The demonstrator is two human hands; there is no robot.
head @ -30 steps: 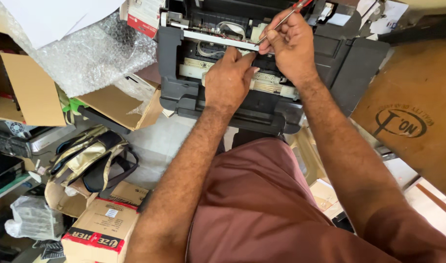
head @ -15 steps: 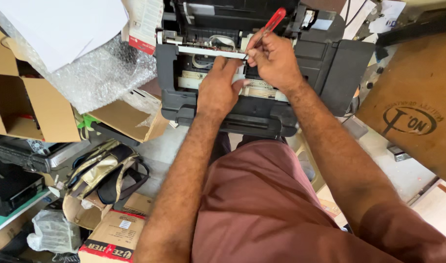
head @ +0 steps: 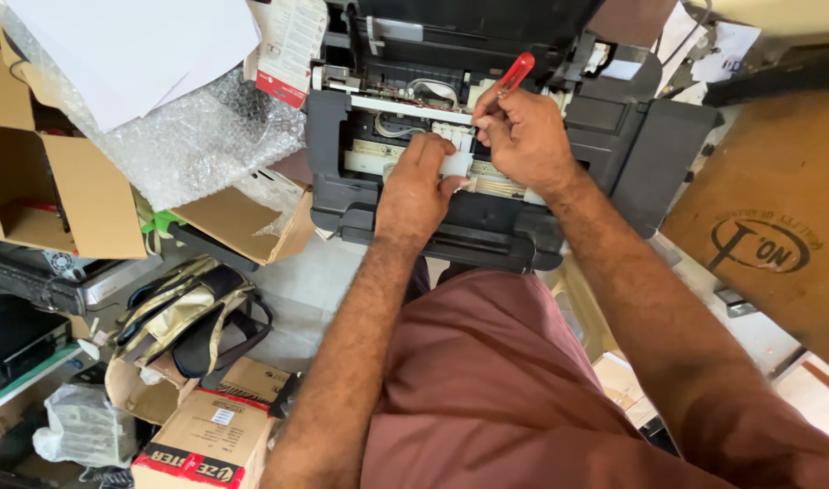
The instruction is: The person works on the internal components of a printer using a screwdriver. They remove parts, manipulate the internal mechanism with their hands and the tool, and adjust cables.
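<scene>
An opened black printer [head: 360, 195] rests on my lap with its white inner parts and a metal rail exposed. My left hand [head: 417, 186] presses on a white part [head: 456, 163] inside the printer, its fingers curled over it. My right hand [head: 526, 138] holds a red-handled screwdriver [head: 514, 72], whose tip points down into the mechanism just right of my left hand. The tip itself is hidden behind my fingers.
Bubble wrap [head: 188, 136] and white sheets lie at the upper left over brown cardboard boxes [head: 66, 190]. A beige and black bag [head: 183, 312] and a small printed carton [head: 206, 444] lie at the lower left. A large cardboard box [head: 768, 244] stands at the right.
The view has shifted so the printer sits lower in frame. My left hand stays on the white part while my right hand with the screwdriver keeps working just beside it.
</scene>
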